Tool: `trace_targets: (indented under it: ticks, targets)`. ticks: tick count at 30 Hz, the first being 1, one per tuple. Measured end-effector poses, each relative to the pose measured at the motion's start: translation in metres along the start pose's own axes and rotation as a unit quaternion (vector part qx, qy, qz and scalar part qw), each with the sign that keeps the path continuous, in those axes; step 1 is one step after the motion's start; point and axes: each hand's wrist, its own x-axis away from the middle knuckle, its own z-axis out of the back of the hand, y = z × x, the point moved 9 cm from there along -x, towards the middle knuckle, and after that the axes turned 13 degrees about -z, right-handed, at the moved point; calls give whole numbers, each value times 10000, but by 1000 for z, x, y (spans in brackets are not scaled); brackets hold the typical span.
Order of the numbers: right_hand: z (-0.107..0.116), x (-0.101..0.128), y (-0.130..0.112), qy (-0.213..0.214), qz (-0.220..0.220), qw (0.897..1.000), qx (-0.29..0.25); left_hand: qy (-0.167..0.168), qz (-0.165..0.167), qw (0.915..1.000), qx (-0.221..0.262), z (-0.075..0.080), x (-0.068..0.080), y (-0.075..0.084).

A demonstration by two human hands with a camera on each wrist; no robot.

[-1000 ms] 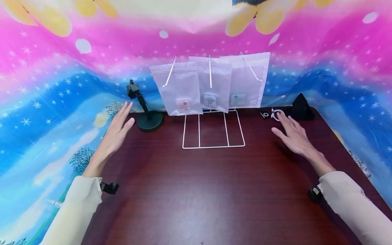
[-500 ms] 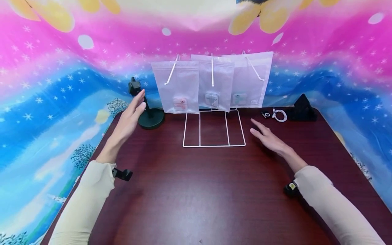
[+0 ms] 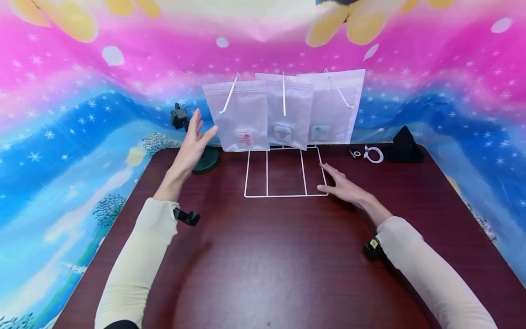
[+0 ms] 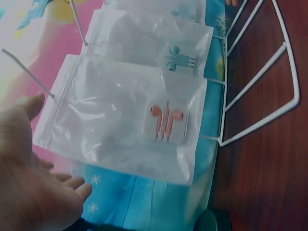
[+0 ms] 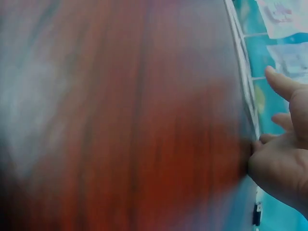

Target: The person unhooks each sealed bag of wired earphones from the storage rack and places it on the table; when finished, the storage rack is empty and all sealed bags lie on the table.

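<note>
A small printed mark [image 3: 340, 136] sits in the lower right corner of the right-hand translucent white plastic zip bag [image 3: 328, 109], too small to read. That bag hangs beside a middle translucent bag [image 3: 293, 103] and a left translucent bag [image 3: 248, 112], all three on the slanting hooks of a thin white wire rack [image 3: 286, 196]. The plastic is glossy and creased. Low in each bag shows a rounded square case: salmon-pink earphones [image 4: 166, 121] in the left one, pale grey-looking earphones [image 3: 283, 133] in the middle, pale teal earphones [image 3: 320, 133] in the right.

The person's left hand [image 3: 191, 148] is just beside the left bag's edge, thumb and index finger spread apart, gripping nothing. The right hand [image 3: 344, 188] is at the right side of the rack's base, thumb apart from the fingers; whether it touches the wire I cannot tell.

The dark red-brown wood-grain table [image 3: 267, 256] has a soft shine. A black stand with a round dark green base [image 3: 208, 161] stands left; a coiled white cable [image 3: 381, 156] and black wedge-shaped stand [image 3: 404, 147] sit right. Behind hangs a pink-and-blue snowflake-printed cloth [image 3: 263, 50].
</note>
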Motion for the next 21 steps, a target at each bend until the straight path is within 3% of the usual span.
trace_targets:
  ticks: [7, 14, 21]
  targets:
    - [2, -1, 0, -123, 157, 9987, 462, 607, 413, 9973, 7, -1, -18, -7]
    - [4, -1, 2, -146, 205, 9981, 565, 937, 289, 9951, 136, -5, -34, -6]
    - [1, 0, 7, -152, 185, 9986, 468, 1510, 106, 9885, 6, -2, -42, -4]
